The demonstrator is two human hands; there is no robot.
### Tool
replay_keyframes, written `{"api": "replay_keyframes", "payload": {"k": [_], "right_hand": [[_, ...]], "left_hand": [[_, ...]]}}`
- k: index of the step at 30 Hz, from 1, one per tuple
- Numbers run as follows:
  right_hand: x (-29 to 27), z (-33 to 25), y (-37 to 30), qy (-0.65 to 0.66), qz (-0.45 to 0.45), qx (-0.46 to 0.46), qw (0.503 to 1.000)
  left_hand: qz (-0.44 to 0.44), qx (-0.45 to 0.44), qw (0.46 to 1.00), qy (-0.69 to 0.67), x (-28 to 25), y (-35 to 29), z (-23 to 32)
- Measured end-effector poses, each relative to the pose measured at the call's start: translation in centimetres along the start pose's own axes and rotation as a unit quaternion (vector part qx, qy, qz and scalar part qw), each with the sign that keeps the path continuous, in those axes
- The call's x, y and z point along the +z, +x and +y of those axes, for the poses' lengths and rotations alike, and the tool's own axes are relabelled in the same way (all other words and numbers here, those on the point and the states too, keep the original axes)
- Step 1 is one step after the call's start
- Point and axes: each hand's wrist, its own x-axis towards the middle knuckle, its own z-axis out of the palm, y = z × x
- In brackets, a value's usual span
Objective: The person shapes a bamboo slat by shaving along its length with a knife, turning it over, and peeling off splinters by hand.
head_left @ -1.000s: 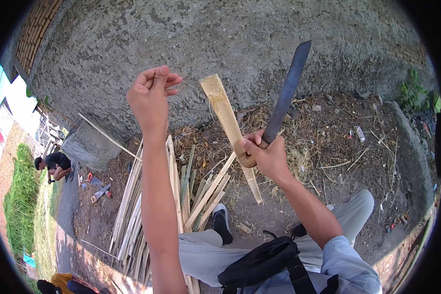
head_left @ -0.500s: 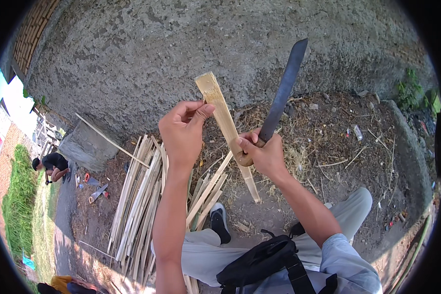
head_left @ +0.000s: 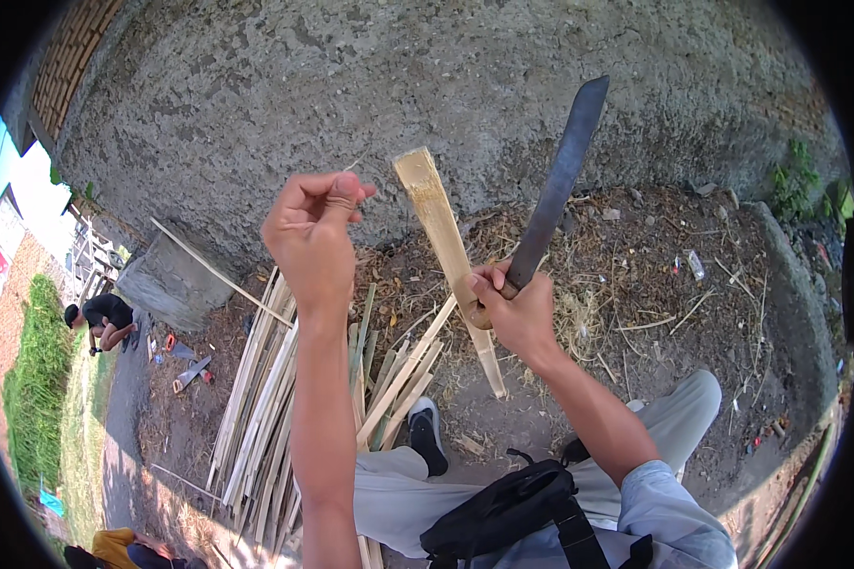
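In the head view, the right hand point(head_left: 522, 308) is holding two things at once: its fingers are wrapping closed around the handle of a machete point(head_left: 562, 171), while the thumb side is pressing a tapered bamboo slat point(head_left: 435, 211) against that grip. The slat is standing in front of the body, broad end up, narrow end pointing toward the ground; doubling up this way is probably leaving the other hand free. The blade is slanting up and away to the right, seemingly for clearance from both hands. The left hand point(head_left: 311, 223) is hovering beside the slat's broad end, apart from it, thumb and forefinger pinching what looks like a thin sliver point(head_left: 357, 160). A pile of bamboo strips point(head_left: 266, 408) is lying on the ground at the left, apparently within reach.
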Motion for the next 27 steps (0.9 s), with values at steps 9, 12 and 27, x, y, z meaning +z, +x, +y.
{"api": "replay_keyframes", "payload": {"k": [9,12,27], "right_hand": [[-1.6,-0.6,0.8,0.041,0.011,0.034,0.998],[-1.6,-0.1,1.3,0.021,0.019,0.015,0.999],[-0.6,0.2,1.3,0.042,-0.005,0.045,0.998]], "left_hand": [[-0.035,0.102,0.832,0.544,-3.3,4.5,-6.2],[-0.049,0.159,0.846,0.507,-2.7,2.0,-7.9],[-0.045,-0.018,0.996,0.076,3.1,-3.1,-2.5]]}}
